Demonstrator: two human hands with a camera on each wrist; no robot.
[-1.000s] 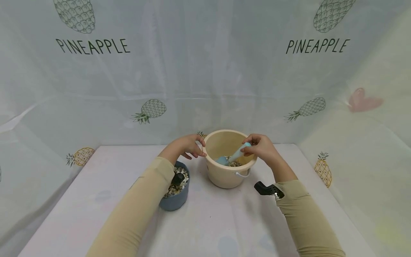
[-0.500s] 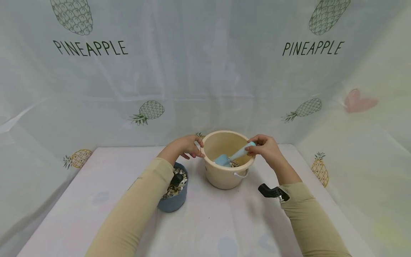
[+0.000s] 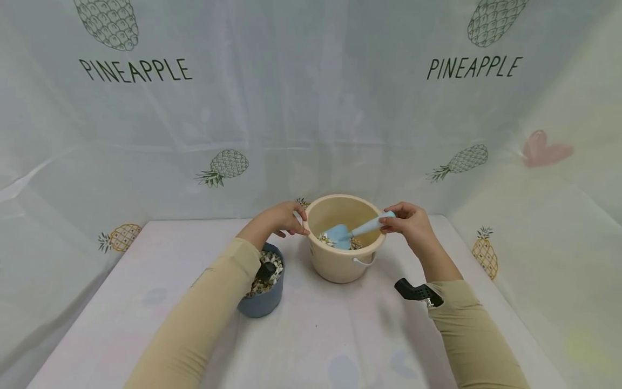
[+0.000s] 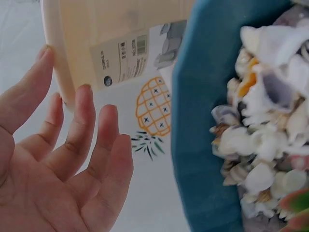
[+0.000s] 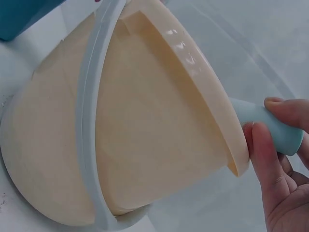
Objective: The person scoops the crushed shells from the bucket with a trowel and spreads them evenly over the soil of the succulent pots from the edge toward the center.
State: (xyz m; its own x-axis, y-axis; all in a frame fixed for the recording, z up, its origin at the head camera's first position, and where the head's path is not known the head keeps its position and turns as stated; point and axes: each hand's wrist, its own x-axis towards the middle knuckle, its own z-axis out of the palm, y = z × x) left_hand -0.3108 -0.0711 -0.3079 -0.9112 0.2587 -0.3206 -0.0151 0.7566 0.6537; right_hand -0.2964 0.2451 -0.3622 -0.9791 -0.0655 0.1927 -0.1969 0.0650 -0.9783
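Observation:
My right hand (image 3: 412, 222) holds the handle end of a light-blue hand shovel (image 3: 372, 225) at the right rim of a cream bucket (image 3: 340, 263). The shovel lies aslant inside the bucket, its blade down among small shells or pebbles (image 3: 324, 239). In the right wrist view, thumb and fingers pinch the pale handle (image 5: 282, 135) beside the rim. My left hand (image 3: 282, 219) touches the bucket's left rim with spread, loosely bent fingers. Seen from the left wrist, the thumb tip (image 4: 46, 54) is right at the rim, with the other fingers against or near the outer wall.
A blue pot (image 3: 262, 305) filled with shells (image 4: 270, 140) stands left of the bucket, partly under my left forearm; a green, red-tipped leaf (image 4: 295, 205) shows in it. A white handle (image 3: 364, 261) hangs on the bucket's front. Behind the table (image 3: 311, 346) hangs a pineapple-printed sheet (image 3: 311, 97).
My right hand has moved rightward with the shovel handle, which now lies flatter over the rim. The blade has shifted among the contents, baring some at its left. The left hand stays at the rim.

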